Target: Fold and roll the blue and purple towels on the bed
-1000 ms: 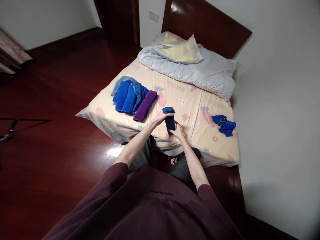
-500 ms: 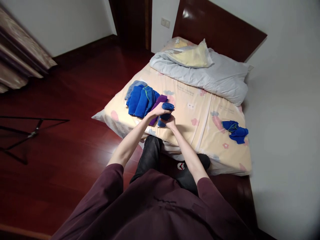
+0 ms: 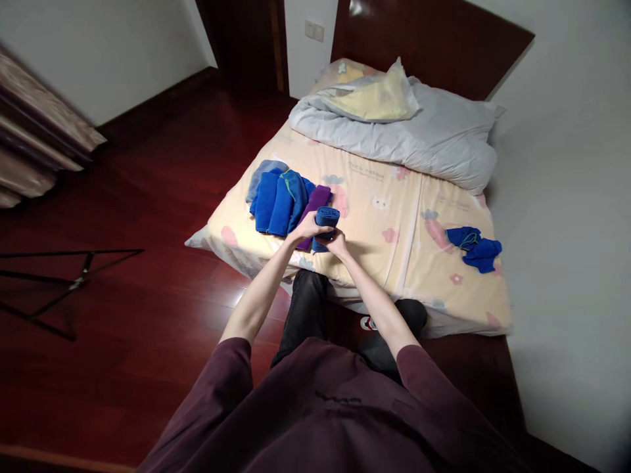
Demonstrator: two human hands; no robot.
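A dark blue rolled cloth (image 3: pixel 327 217) is held upright between my two hands, its coiled end facing up. My left hand (image 3: pixel 309 226) wraps round its upper left side, and my right hand (image 3: pixel 337 244) grips it lower on the right. Just behind my left hand lies a purple folded cloth (image 3: pixel 320 199) on the bed (image 3: pixel 365 256). Left of that, several bright blue folded cloths (image 3: pixel 276 202) sit side by side, with a grey-blue one (image 3: pixel 266 172) at their back. Two crumpled blue cloths (image 3: pixel 480 253) lie at the bed's right side.
A grey quilt (image 3: pixel 394 139) and a pale yellow pillow (image 3: pixel 389 98) are piled near the dark headboard (image 3: pixel 424 46). A black metal stand (image 3: pixel 79 282) is on the red floor at the left, below a curtain (image 3: pixel 39 125).
The rolled cloth has been tipped more upright and shows more of its side. Both hands stay on it. The camera view has shifted slightly.
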